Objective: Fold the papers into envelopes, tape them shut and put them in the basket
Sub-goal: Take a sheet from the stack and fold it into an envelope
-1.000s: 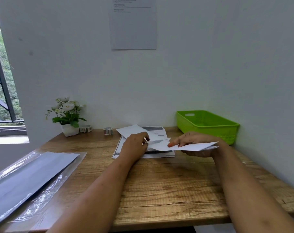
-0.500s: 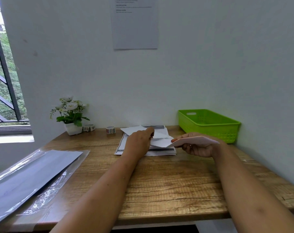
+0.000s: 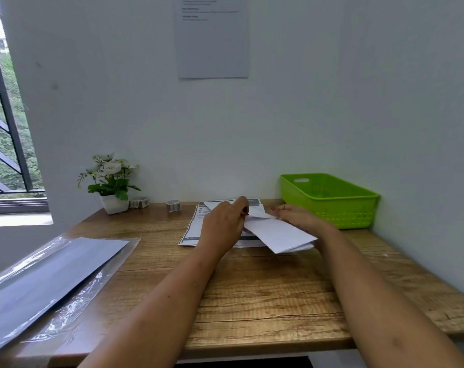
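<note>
Presently: folded paper [image 3: 278, 235], mid-table, above printed sheets [image 3: 192, 231]; left hand [image 3: 223, 221] pinches its far end, right hand [image 3: 298, 216] grips its far side; green basket [image 3: 332, 212] far right.

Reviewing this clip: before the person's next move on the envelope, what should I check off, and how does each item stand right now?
1. Both hands on the white paper: ok. The left hand pinches its flap and the right hand holds it from behind.
2. Folding finished: cannot tell. A flap sticks up between the hands.
3. Taped shut: not ok. No tape shows on the paper.
4. Tape available: ok. A tape roll stands on the table near the wall, left of the printed sheet.
5. Green basket ready: ok. It sits open side up at the right, with nothing visible inside.
</note>
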Tool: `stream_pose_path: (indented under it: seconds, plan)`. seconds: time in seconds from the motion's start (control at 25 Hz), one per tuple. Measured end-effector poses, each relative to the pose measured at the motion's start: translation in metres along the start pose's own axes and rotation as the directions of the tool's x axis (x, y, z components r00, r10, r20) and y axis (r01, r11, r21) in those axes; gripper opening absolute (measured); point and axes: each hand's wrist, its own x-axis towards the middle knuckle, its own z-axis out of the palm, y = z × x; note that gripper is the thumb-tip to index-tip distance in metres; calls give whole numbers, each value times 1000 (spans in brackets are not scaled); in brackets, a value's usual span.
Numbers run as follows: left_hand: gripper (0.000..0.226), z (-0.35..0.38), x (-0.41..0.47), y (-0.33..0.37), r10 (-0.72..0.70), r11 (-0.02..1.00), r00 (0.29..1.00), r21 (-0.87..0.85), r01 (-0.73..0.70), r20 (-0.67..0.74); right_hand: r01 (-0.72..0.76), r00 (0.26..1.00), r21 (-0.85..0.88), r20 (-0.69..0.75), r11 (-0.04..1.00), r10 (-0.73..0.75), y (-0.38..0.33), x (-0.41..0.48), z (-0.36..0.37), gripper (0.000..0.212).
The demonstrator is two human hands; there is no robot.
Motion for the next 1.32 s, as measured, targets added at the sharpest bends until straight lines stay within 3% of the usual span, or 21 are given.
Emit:
stream_pose_path:
  seconds: [0.08,0.2,0.28,0.52,0.68,0.8,0.88,1.04,1.2,1.32]
  plan:
    - [10,-1,1,-5,-71,997,997,-41,69,-40,-129,964,295,260,947,50,-5,-15,-7,43]
    - [10,-5,1,-10,-111,992,992,-64,107,-66,-171,783,260,621,950,-29,-15,-34,-17,64]
    - [11,-6,2,-13,-126,988,990,-96,119,-70,-152,712,229,700,962,-54,-20,-41,-17,68]
    - [13,-5,3,-12,-150,981,986,-135,139,-73,-86,645,132,763,988,-45,-30,-49,-7,70]
    - [11,-8,0,-10,-124,972,988,-212,103,-87,-55,733,161,676,985,-70,-30,-49,-5,66]
    - [10,-11,-2,-7,-109,958,989,-275,78,-97,13,910,327,388,945,-146,-28,-47,-3,51]
    - [10,-11,-1,-7,-116,952,987,-297,79,-110,44,967,388,215,921,-137,-26,-40,5,34]
    - [14,-11,0,-14,-178,939,978,-317,134,-112,19,968,334,230,943,-100,-26,-33,21,51]
    - [14,-15,0,-12,-143,923,985,-372,98,-95,28,981,418,165,908,-106,-23,-28,13,51]
    - [13,-13,0,-6,-123,918,991,-384,97,-44,75,997,454,-24,888,-72,-19,-23,14,43]
